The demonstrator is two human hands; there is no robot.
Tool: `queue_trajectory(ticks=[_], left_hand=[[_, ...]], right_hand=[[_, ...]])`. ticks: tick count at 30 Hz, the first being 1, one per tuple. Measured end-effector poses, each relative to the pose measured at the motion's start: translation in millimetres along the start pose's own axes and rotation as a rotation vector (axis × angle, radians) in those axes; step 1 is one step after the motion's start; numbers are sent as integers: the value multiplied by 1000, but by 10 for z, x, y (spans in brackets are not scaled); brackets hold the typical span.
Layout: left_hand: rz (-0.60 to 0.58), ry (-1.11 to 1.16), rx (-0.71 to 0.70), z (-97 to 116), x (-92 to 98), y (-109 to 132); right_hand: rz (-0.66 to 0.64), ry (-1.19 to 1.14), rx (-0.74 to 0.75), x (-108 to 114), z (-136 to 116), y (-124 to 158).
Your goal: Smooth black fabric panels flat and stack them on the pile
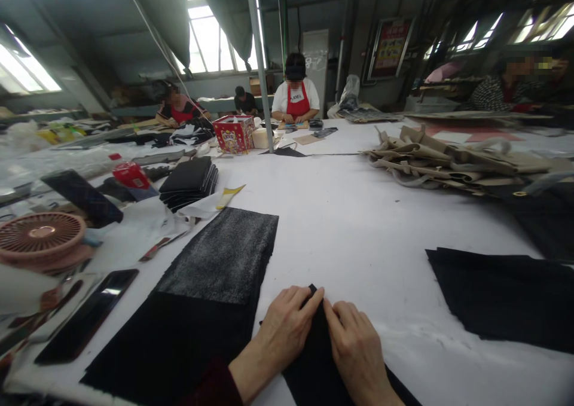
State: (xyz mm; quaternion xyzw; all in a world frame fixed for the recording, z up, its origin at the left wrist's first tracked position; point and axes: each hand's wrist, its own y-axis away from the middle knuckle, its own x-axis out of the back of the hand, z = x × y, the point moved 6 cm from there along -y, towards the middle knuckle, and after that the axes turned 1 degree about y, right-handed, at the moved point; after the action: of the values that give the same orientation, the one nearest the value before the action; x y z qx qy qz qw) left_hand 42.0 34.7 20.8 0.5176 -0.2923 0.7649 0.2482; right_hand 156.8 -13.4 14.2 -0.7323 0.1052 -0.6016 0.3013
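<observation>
My left hand [282,328] and my right hand [356,349] rest side by side at the near edge of a white table [359,214]. Both pinch the far corner of a small black fabric piece [316,358] that lies between and beneath them. Fingertips of both hands meet at that corner, fingers pressed together. Just left of my left hand lies a long black fabric strip [206,292] with a greyish fuzzy far half.
A black fabric sheet [506,295] lies at the right. Beige bag parts [448,158] are piled behind it. On the left are a phone [87,322], a pink fan [40,235], stacked black pieces [188,182] and a red box [234,134]. Other people work at the far end.
</observation>
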Motion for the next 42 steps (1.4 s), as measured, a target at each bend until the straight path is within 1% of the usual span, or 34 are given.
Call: queue_trajectory(ticks=[5, 10, 18, 25, 32, 42], left_hand=[[10, -9, 16, -8, -5, 9], [22, -5, 14, -23, -21, 1], [59, -6, 3, -37, -43, 5], [65, -19, 6, -40, -64, 5], [64, -15, 12, -44, -64, -3], [64, -21, 25, -46, -68, -1]], right_hand=[[7, -22, 42, 15, -26, -10], [6, -26, 47, -8, -23, -8], [46, -16, 81, -27, -38, 1], [38, -30, 86, -14, -44, -11], [23, -26, 81, -53, -35, 8], [33, -33, 89, -15, -49, -14]])
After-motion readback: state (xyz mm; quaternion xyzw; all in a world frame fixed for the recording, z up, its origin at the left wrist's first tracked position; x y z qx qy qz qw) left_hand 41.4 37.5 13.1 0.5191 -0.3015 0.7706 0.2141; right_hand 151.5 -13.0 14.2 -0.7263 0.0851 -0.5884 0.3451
